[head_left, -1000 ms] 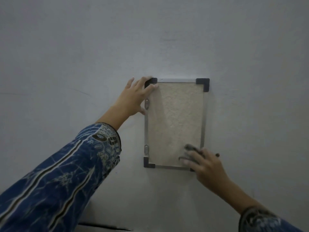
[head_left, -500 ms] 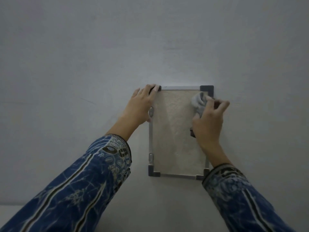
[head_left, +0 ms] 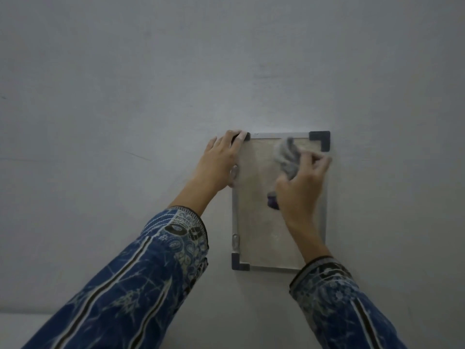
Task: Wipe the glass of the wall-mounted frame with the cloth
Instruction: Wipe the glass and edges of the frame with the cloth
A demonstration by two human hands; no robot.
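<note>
Two hands are working: the left hand [head_left: 216, 162], fingers extended, is hiding the frame's [head_left: 276, 135] top-left corner; the blurred right hand [head_left: 302, 190] is clamping the cloth [head_left: 286, 157] against the glass [head_left: 254, 210].

A plain grey wall [head_left: 125, 71] bears a faint scratch [head_left: 137, 155].

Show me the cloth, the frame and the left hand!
cloth [head_left: 285, 157], head view, its bunched grey middle.
frame [head_left: 320, 138], head view, its dark top-right corner.
left hand [head_left: 218, 163], head view, the back of the hand.
</note>
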